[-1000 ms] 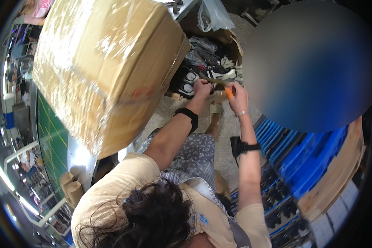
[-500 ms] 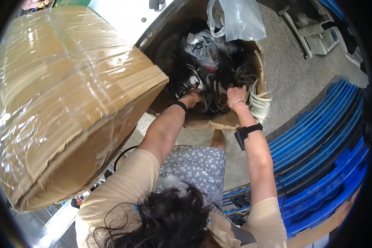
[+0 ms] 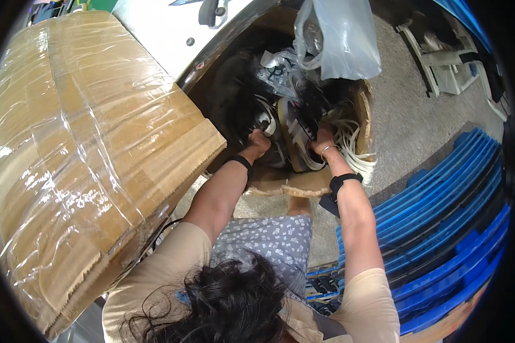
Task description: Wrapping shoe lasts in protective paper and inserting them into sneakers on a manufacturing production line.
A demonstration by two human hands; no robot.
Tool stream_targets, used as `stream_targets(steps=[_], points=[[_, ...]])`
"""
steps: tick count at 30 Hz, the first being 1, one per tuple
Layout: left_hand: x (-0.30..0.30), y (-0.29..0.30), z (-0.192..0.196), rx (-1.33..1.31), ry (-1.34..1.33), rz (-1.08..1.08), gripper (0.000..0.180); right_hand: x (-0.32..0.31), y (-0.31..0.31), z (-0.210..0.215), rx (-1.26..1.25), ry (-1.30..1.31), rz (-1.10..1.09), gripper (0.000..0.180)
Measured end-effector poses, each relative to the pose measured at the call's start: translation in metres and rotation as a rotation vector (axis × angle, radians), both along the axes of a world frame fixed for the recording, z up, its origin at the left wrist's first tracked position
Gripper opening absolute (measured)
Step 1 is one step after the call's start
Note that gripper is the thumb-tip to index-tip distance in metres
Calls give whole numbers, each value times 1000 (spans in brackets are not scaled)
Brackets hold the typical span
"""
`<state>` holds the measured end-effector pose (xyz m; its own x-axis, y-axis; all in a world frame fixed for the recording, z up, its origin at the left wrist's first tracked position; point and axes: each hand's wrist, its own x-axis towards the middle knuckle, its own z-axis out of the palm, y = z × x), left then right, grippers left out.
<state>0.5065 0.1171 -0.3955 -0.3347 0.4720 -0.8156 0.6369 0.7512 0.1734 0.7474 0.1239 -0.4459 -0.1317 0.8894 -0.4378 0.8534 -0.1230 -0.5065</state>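
Both of my hands reach into an open cardboard box (image 3: 303,186) of dark, jumbled things. My left hand (image 3: 258,143) is curled at the near left, against a dark shoe (image 3: 267,120) with white parts; its fingertips are hidden. My right hand (image 3: 324,139) is closed on the side of a dark-and-grey sneaker (image 3: 296,134) with a pale, tan-edged sole, which lies lengthwise between the hands. Beyond it is another dark shoe (image 3: 306,91). White cords (image 3: 355,148) hang in loops over the box's right rim, beside my right hand.
A large tape-wrapped carton (image 3: 97,126) stands close on the left. Behind it is a white tabletop (image 3: 160,31). A clear plastic bag (image 3: 346,46) hangs over the box's far edge. Stacked blue plastic pieces (image 3: 435,223) stand at right, with a white metal stand (image 3: 449,68) beyond.
Shoes show more clearly between my hands, and the sneaker now lies beside my right hand. Both hands sit slightly lower in the picture; the whole view has shifted.
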Motion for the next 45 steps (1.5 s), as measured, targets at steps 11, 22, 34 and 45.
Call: stream_targets(steps=[11,22,34,45], points=[[-59,-9,-7,263,-139,-110,63,-2,13,22,-248,-286,468,59],[-25,12,72,43,-201,79,63,-2,9,-28,-26,-74,490,79],[-2,-16,156,245,-224,361,41,-26,63,79,-191,-169,276,43],[10,-71,335,327,-512,273,34,65,58,206,-527,1027,-283,20]])
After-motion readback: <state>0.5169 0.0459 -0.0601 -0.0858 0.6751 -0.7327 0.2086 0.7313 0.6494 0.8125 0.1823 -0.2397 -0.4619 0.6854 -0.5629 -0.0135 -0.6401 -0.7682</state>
